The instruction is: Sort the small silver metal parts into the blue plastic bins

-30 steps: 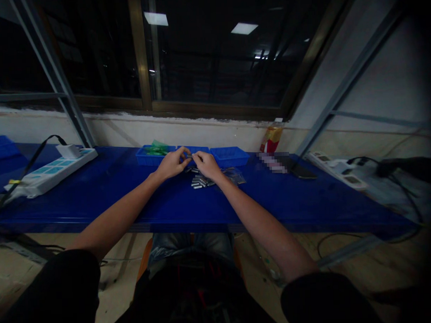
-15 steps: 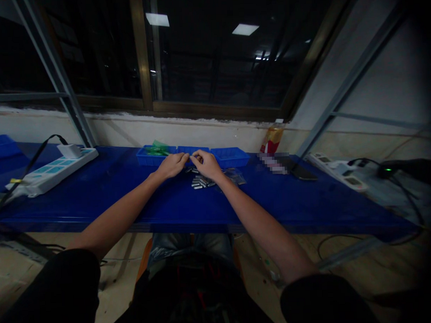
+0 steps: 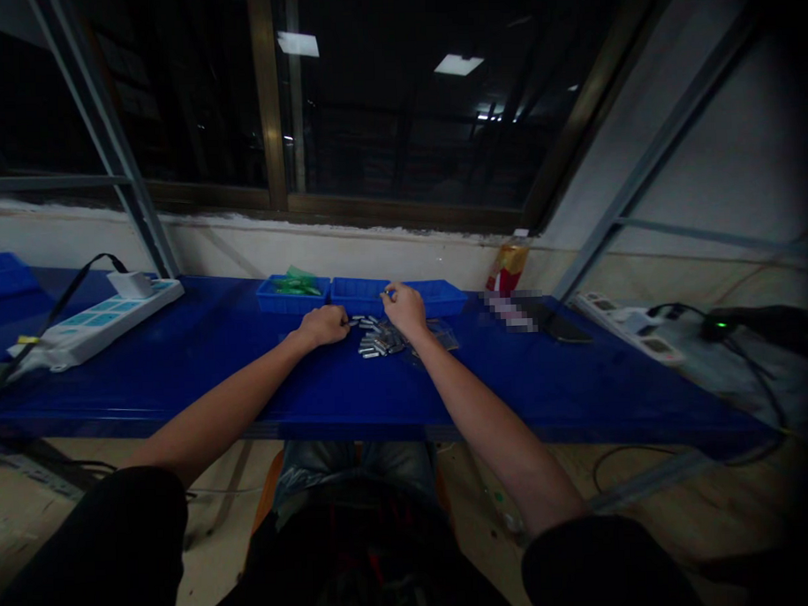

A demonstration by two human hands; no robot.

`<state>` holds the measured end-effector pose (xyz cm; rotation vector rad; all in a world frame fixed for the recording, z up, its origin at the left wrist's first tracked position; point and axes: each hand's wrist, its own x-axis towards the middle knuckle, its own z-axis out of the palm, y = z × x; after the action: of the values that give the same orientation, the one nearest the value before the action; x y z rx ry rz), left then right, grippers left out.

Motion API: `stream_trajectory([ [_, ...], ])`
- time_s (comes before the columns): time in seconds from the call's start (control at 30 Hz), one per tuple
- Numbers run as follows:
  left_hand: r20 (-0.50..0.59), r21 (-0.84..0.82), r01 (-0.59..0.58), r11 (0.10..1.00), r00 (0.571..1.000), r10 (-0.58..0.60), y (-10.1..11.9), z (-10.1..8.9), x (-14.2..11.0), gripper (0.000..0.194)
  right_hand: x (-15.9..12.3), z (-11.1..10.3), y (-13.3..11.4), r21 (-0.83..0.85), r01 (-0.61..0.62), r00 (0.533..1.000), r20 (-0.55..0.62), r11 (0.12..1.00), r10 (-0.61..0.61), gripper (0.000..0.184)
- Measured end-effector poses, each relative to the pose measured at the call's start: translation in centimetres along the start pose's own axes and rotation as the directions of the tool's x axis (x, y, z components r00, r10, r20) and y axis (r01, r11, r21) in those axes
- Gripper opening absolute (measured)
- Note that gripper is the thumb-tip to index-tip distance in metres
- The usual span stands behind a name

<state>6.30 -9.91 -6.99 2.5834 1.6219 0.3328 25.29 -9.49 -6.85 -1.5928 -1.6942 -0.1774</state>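
Observation:
My left hand (image 3: 326,325) rests low over the blue table with its fingers curled closed, at the left side of a pile of small silvery metal cylinders (image 3: 379,341). What it holds, if anything, is hidden. My right hand (image 3: 406,309) is raised beyond the pile, in front of the middle blue bin (image 3: 349,293) and the right blue bin (image 3: 452,299). Its thumb and forefinger pinch together on a tiny glinting thing, too small to name. Partly behind the right wrist lies a clear plastic bag (image 3: 446,335).
A left blue bin (image 3: 264,301) holds green plastic packing. A white power strip (image 3: 106,324) lies far left. At right are a dark phone (image 3: 567,326), a bottle with a red and gold label (image 3: 509,266) and another power strip (image 3: 634,326). A window (image 3: 404,117) rises behind.
My hands were together above the pile and have moved apart. The left came down and slightly nearer; the right shifted right, in front of the bins. More of the metal pieces now shows.

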Motion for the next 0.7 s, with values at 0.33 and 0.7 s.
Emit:
stream_trajectory([
  [0.33,-0.125,-0.123,0.065,0.99,0.989,-0.08,-0.8,-1.6,0.5,0.04,-1.2,-0.3,-2.8,0.232,0.244,0.951,0.135,0.942,-0.279,0.025],
  [0.7,-0.255,-0.298,-0.181,0.937,0.961,0.104,-0.4,-1.7,0.1,0.041,-1.6,-0.3,-3.5,0.249,0.291,0.934,0.134,0.924,-0.331,0.015],
])
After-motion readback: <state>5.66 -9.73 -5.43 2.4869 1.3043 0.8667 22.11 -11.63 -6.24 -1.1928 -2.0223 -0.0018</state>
